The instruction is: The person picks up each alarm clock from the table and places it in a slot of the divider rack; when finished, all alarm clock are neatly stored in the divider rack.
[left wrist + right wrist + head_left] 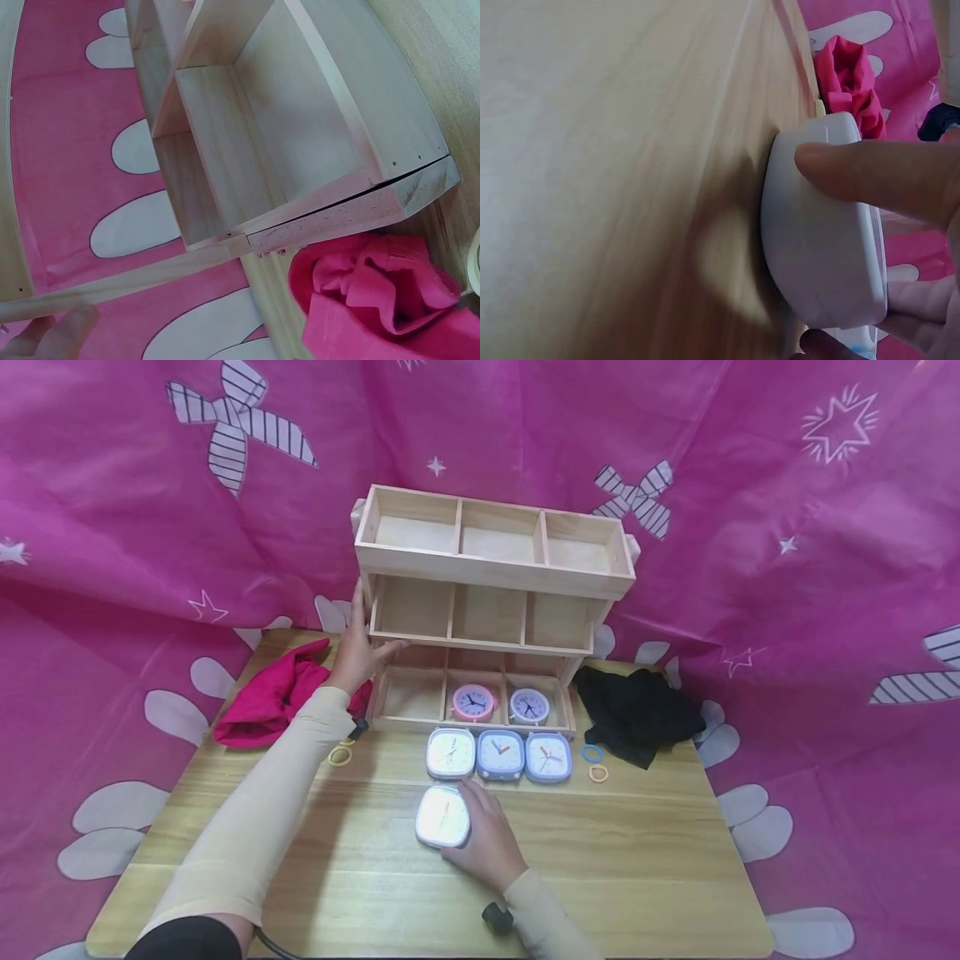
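My left hand (357, 653) grips the left side of a tiered wooden storage box (495, 568), its thumb along the middle tier's end. In the left wrist view, fingertips (64, 330) show by a wooden side strut. On the tabletop, my right hand (487, 839) holds a white square alarm clock (442, 817) by its sides. The right wrist view shows its thumb on the clock's white casing (817, 232). Beyond it stand a white clock (451, 753) and two blue clocks (501, 754) in a row. The bottom tier holds a pink round clock (472, 702) and a white-lilac round clock (529, 706).
A crumpled pink cloth (273, 697) lies left of the box, a black cloth (637, 710) right of it. Yellow bands (340, 755), a blue band (592, 752) and a pale orange band (598, 773) lie on the wooden table (630, 860). A pink curtain (480, 427) hangs behind.
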`<state>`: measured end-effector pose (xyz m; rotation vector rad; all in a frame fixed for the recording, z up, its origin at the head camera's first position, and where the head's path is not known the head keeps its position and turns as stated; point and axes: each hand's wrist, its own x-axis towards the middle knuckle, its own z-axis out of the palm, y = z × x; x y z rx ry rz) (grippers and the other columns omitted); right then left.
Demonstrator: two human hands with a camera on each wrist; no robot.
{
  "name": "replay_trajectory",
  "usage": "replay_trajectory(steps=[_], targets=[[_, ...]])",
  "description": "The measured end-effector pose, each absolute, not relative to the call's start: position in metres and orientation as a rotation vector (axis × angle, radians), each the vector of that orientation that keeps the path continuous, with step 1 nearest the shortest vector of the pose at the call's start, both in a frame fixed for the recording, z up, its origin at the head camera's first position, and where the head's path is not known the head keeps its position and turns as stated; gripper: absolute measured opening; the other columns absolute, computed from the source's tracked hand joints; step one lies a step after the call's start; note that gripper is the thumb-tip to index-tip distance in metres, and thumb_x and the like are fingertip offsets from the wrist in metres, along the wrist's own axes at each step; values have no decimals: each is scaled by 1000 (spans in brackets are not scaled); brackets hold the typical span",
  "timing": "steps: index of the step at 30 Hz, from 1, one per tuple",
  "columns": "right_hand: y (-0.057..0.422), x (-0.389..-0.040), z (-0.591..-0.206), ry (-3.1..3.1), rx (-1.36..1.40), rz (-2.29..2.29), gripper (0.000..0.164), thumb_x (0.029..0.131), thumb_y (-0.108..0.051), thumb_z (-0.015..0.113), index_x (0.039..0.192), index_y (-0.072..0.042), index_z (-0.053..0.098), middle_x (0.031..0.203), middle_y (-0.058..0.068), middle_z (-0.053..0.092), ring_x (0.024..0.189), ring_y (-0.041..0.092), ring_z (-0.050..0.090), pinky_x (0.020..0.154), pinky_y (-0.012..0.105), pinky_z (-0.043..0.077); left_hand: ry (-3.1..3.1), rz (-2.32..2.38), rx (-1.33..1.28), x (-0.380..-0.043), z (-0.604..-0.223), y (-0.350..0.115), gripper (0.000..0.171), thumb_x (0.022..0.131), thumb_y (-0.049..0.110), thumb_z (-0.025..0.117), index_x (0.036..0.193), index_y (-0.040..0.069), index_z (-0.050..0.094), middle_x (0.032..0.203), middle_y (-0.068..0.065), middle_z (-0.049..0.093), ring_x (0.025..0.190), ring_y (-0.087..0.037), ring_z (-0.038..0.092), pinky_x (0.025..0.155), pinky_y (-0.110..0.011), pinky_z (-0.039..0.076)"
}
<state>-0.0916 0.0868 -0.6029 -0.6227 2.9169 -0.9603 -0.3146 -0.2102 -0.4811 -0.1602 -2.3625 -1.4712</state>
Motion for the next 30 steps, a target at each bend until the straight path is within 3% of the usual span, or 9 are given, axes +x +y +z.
replay_trajectory(steps=[9, 17, 26, 30], targets=[[87, -91, -597, 2913, -712, -936, 106, 66, -41, 99, 158, -18, 52, 143, 0, 64, 130, 22, 62, 111, 45, 55, -2358, -1482, -152, -312, -478, -211, 136, 83, 10, 93, 172, 38, -5, 178, -18, 19, 159, -45, 33, 127, -62, 36], [86, -101, -585, 2756, -655, -1139, 91, 68, -41, 100, 148, -21, 61, 145, -4, 66, 134, 19, 63, 116, 46, 51, -2379, -1439, -136, -311, -479, -212, 136, 82, 18, 95, 171, 43, -5, 175, -23, 27, 156, -46, 38, 125, -63, 39], [70, -153, -550, 2812, -626, -1320, 87, 68, -38, 101, 143, -17, 62, 142, 2, 68, 131, 24, 64, 112, 48, 53, -2383, -1424, -133, -312, -480, -212, 136, 82, 15, 94, 171, 41, -5, 175, -22, 27, 153, -46, 42, 124, -62, 41], [57, -181, -538, 2876, -559, -1321, 79, 67, -35, 101, 133, -14, 62, 138, 7, 70, 125, 29, 67, 102, 48, 56, -2384, -1436, -126, -312, -481, -211, 136, 82, 14, 94, 171, 41, -5, 175, -21, 27, 153, -47, 41, 125, -64, 39]])
